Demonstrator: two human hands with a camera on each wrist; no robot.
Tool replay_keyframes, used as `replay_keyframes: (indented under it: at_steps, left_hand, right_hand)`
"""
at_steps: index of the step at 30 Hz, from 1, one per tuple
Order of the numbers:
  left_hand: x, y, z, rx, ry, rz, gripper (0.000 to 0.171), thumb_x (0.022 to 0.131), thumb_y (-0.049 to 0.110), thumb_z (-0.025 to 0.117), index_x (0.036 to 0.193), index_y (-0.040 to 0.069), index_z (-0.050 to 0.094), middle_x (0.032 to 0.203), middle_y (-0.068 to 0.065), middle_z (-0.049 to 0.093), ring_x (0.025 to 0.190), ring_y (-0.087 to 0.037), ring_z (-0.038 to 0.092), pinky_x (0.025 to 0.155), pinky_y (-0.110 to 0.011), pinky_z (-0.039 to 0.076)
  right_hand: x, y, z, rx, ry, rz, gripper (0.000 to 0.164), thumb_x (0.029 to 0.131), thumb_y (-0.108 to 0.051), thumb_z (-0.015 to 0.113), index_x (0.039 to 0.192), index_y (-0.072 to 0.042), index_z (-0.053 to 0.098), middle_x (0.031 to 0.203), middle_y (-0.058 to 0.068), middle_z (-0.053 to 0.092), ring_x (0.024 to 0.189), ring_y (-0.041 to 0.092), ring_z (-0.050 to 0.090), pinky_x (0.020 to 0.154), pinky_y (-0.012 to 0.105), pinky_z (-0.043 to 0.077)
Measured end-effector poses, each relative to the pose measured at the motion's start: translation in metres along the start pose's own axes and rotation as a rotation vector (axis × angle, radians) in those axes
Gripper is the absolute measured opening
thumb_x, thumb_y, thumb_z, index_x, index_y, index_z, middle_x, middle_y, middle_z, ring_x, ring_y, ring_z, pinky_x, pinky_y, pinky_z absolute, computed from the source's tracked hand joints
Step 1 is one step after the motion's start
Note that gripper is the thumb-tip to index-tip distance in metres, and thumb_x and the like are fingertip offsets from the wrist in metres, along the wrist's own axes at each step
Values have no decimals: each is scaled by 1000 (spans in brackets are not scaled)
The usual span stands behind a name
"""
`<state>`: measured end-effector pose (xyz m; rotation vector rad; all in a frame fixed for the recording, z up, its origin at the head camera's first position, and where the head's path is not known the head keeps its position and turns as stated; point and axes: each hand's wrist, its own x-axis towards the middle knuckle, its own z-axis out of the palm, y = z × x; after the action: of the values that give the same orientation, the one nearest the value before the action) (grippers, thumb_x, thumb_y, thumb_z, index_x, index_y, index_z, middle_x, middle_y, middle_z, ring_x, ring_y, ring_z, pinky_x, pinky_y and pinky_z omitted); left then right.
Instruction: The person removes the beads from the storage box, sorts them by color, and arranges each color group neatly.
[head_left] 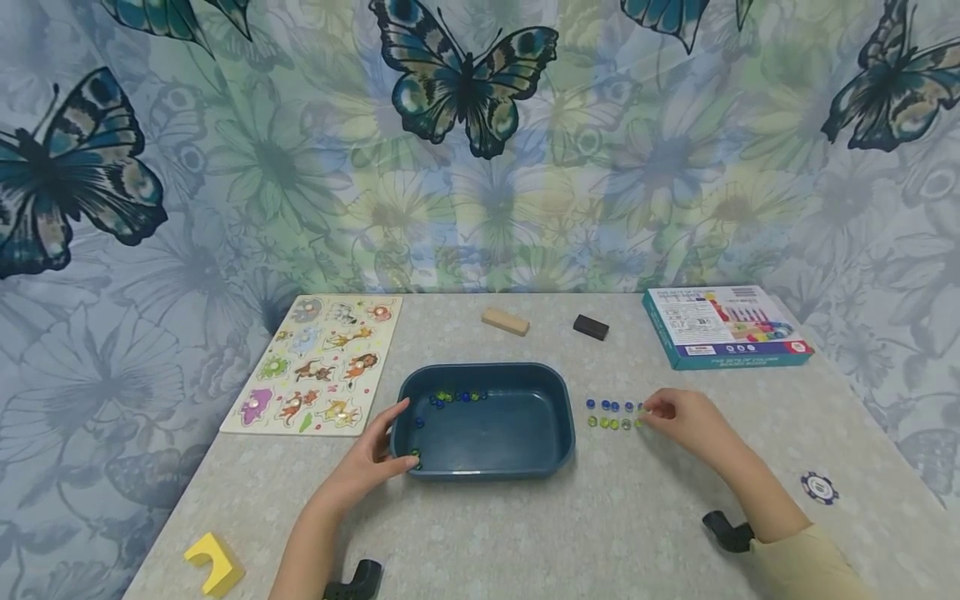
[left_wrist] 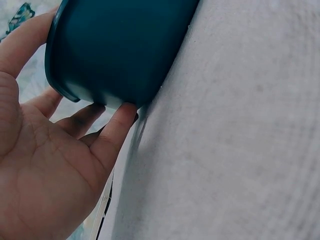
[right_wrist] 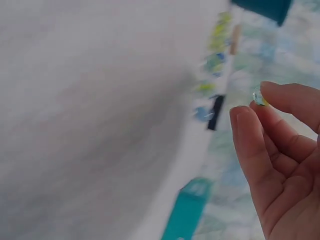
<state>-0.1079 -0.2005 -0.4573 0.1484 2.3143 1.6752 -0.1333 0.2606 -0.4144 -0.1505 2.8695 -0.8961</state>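
Note:
In the head view, a dark blue plastic tub (head_left: 487, 477) stands mid-table with several blue and green marbles (head_left: 444, 397) along its far side and left end. My left hand (head_left: 367, 462) grips the tub's left end, thumb at the near corner and fingers at the far one; the left wrist view shows fingertips against the tub wall (left_wrist: 115, 55). Right of the tub lie a row of blue marbles (head_left: 615, 407) and a nearer row of yellow-green ones (head_left: 614, 423). At their right end my right hand (head_left: 686, 421) pinches a clear yellow-green marble (right_wrist: 258, 96) between its fingertips.
An animal puzzle board (head_left: 315, 367) lies at the left. Behind the tub are a wooden block (head_left: 506, 321) and a black block (head_left: 591, 327). A flat game box (head_left: 727, 327) is back right, a poker chip (head_left: 819, 488) at right, a yellow arch block (head_left: 215, 564) front left.

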Motion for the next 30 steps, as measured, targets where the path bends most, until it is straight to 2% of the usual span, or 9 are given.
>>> replay_keyframes:
  at_steps: [5, 15, 20, 25, 30]
  left_hand:
    - [-1, 1, 0, -5, 1, 4, 78, 82, 21, 72, 145, 33, 28, 154, -9, 14, 136, -42, 22, 105, -58, 23]
    - [0, 1, 0, -17, -12, 13, 78, 82, 21, 72, 145, 34, 27, 155, -8, 13, 136, -42, 21, 105, -58, 23]
    - [-1, 0, 0, -9, -8, 13, 78, 82, 20, 72, 144, 36, 28, 155, -8, 13, 136, -42, 21, 105, -58, 23]
    - [-1, -1, 0, -42, -26, 19, 78, 84, 18, 71, 146, 31, 26, 155, -8, 13, 137, -41, 20, 105, -58, 22]
    - [-1, -1, 0, -49, -31, 24, 78, 84, 17, 70, 147, 30, 25, 155, -9, 12, 136, -41, 21, 105, -58, 23]
  right_hand:
    - [-2, 15, 3, -54, -21, 42, 13, 84, -14, 67, 90, -2, 67, 76, 2, 59, 69, 16, 51, 61, 31, 45]
    - [7, 23, 8, -140, -78, 118, 10, 83, -13, 68, 87, -4, 66, 75, 3, 58, 69, 18, 50, 62, 32, 45]
    - [8, 24, 10, -169, -88, 122, 10, 83, -13, 67, 88, -4, 66, 75, 3, 57, 69, 18, 50, 62, 34, 45]
    - [8, 23, 10, -186, -97, 118, 11, 82, -13, 67, 88, -5, 66, 74, 3, 57, 68, 18, 50, 62, 34, 44]
    - [6, 18, 2, -180, -149, 98, 21, 81, -15, 69, 97, -2, 66, 80, 5, 60, 71, 19, 51, 64, 37, 46]
